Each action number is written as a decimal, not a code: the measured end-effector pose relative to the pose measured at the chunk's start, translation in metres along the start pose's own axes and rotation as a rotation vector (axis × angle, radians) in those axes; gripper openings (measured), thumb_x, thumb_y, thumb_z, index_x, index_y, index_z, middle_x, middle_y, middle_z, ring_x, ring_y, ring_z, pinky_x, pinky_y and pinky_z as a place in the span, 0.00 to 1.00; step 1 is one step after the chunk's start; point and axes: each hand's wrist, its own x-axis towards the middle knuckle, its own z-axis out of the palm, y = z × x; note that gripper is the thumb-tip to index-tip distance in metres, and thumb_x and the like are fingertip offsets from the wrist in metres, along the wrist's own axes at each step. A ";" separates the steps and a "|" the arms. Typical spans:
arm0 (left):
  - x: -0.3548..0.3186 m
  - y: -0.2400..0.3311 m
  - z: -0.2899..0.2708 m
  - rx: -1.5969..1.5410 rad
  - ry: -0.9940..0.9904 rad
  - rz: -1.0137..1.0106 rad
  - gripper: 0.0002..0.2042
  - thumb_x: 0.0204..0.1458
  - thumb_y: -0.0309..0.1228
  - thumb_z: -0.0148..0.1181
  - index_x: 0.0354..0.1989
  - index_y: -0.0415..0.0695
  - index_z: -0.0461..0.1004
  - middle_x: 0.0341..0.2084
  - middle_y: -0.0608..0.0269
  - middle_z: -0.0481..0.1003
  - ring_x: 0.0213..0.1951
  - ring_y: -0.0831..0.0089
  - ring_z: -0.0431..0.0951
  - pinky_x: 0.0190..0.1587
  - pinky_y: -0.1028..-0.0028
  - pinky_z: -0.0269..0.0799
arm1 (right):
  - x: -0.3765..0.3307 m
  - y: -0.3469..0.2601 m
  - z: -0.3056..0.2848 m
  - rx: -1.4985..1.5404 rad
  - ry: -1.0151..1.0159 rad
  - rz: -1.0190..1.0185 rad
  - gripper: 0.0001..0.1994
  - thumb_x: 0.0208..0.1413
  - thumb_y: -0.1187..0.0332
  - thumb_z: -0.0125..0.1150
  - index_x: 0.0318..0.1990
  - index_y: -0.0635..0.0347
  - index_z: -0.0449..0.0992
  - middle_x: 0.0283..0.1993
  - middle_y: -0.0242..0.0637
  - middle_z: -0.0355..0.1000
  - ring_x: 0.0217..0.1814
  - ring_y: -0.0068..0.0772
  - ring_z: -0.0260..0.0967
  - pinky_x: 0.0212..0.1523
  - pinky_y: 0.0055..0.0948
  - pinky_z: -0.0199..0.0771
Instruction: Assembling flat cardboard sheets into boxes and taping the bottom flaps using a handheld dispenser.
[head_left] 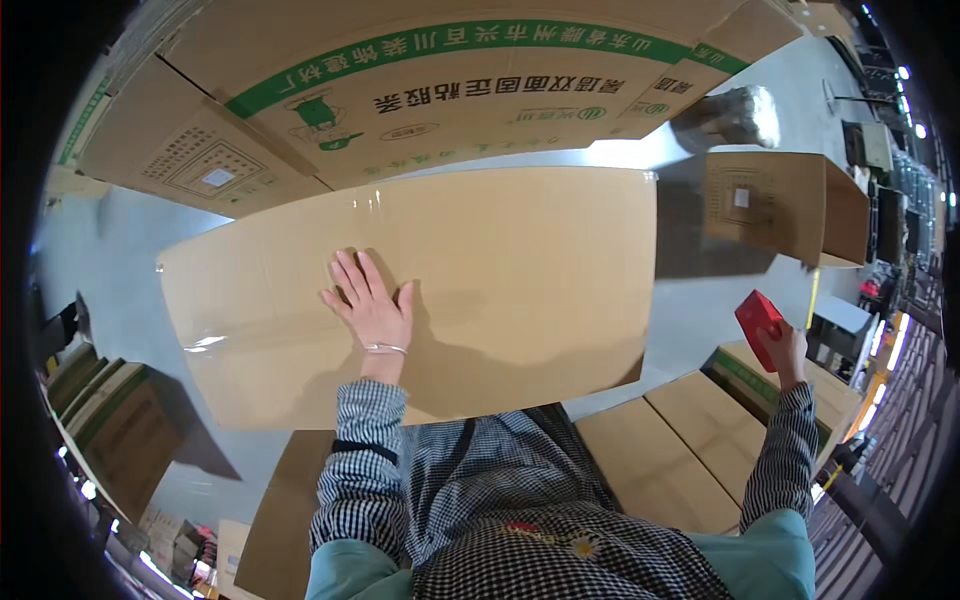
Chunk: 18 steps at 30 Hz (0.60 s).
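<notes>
A large plain cardboard carton [530, 280] lies in front of me, its broad flat top facing up. My left hand [378, 312] rests flat on it, left of the middle, fingers spread and holding nothing. Shiny bits of clear tape [205, 344] show at the carton's left end, with more glints near its far edge. Out to the right, apart from the carton, my right hand [788, 352] is closed round a red, angular, hand-sized object [756, 325]. Its exact kind I cannot make out; the palm hides part of it.
A big printed carton [450, 90] with a green band stands just beyond the plain one. An open carton [770, 205] and a plastic-wrapped bundle [735, 118] are at the far right. More cartons [665, 455] sit near right, and flattened cardboard [115, 430] leans at the left.
</notes>
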 end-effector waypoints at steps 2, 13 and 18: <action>-0.013 0.026 -0.005 -0.129 0.145 0.065 0.41 0.60 0.45 0.56 0.75 0.38 0.46 0.76 0.43 0.40 0.76 0.44 0.38 0.73 0.42 0.31 | -0.016 -0.042 -0.017 0.683 -0.042 0.096 0.16 0.56 0.60 0.69 0.39 0.67 0.79 0.30 0.41 0.79 0.30 0.28 0.77 0.32 0.32 0.77; -0.065 0.246 -0.062 -2.400 -1.325 -0.239 0.40 0.67 0.63 0.32 0.60 0.36 0.74 0.55 0.59 0.77 0.51 0.71 0.76 0.57 0.71 0.69 | -0.076 -0.161 -0.072 1.709 -0.270 -0.288 0.27 0.43 0.48 0.75 0.33 0.67 0.77 0.31 0.34 0.77 0.34 0.24 0.73 0.39 0.25 0.72; -0.055 0.209 -0.080 -2.220 -1.116 -0.411 0.39 0.64 0.66 0.33 0.47 0.40 0.79 0.42 0.62 0.80 0.43 0.74 0.76 0.49 0.73 0.69 | -0.067 -0.198 -0.074 1.439 -0.271 -0.444 0.25 0.42 0.49 0.75 0.28 0.66 0.74 0.26 0.35 0.73 0.28 0.27 0.68 0.32 0.30 0.67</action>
